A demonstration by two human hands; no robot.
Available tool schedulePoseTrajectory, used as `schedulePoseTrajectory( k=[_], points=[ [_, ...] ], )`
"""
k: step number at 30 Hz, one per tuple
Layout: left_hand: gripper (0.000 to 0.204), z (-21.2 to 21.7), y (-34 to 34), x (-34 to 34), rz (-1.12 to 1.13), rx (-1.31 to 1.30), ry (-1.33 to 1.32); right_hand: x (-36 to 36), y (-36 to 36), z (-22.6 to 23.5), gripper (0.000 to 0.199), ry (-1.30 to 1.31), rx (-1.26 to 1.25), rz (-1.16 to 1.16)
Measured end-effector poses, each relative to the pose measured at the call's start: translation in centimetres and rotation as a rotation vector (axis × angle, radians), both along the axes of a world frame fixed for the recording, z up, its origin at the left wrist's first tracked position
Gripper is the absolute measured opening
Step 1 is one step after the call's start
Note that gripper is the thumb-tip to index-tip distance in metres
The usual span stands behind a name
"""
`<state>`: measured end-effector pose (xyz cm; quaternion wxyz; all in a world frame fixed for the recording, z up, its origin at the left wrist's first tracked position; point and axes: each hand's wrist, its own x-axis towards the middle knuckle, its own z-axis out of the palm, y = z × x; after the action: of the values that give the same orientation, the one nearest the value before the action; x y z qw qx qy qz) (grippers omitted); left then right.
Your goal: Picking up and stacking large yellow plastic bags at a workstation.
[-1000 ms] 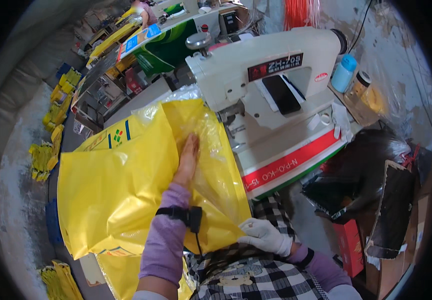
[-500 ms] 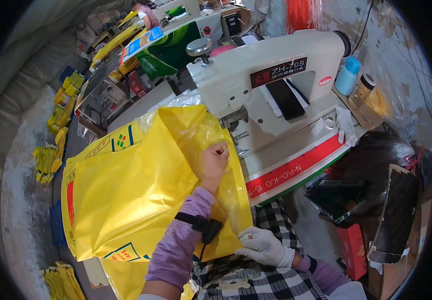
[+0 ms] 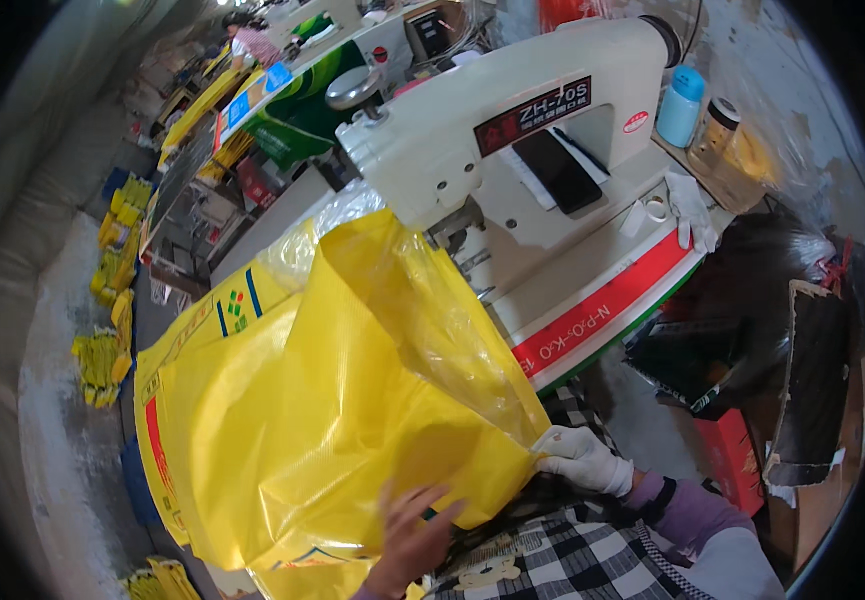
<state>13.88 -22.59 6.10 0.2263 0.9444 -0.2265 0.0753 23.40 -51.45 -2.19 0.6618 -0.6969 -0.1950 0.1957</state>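
A large yellow woven bag (image 3: 292, 420) lies across my lap and the machine bed, its mouth gaping toward the sewing machine (image 3: 422, 140). Clear plastic liner (image 3: 442, 315) shows inside the mouth. My gloved right hand (image 3: 584, 462) pinches the bag's near right corner. Bare and slightly blurred, my left hand (image 3: 414, 535) is at the near face of the bag with its fingers apart; whether it touches the plastic I cannot tell. The bag's edge lies beside the machine's needle area (image 3: 467, 240).
A black phone (image 3: 557, 172), a pen and a white glove (image 3: 689, 210) lie on the machine bed. Behind them stand a blue bottle (image 3: 680, 108) and a jar (image 3: 715, 130). Bundled yellow bags (image 3: 100, 368) are at the left. Another person (image 3: 252, 42) is far back.
My left hand has come out of the bag's mouth and back toward me, over its near face. The right hand has shifted slightly right and up with the bag's corner. The view has turned a little.
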Motion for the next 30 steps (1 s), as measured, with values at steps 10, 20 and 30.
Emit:
schedulePoseTrajectory(
  k=[10,20,30],
  points=[
    [0.088,-0.8,23.9,-6.3,0.757,0.552,-0.008,4.7,5.1,0.5,0.027,-0.259,-0.013,-0.125],
    [0.048,0.6,37.5,-3.2,0.714,0.72,-0.024,9.3,13.2,6.6,0.016,-0.708,-0.034,0.094],
    [0.039,-6.4,18.1,-16.8,1.267,-1.805,0.111,-1.5,28.3,2.1,0.025,-0.531,-0.508,1.14]
  ],
)
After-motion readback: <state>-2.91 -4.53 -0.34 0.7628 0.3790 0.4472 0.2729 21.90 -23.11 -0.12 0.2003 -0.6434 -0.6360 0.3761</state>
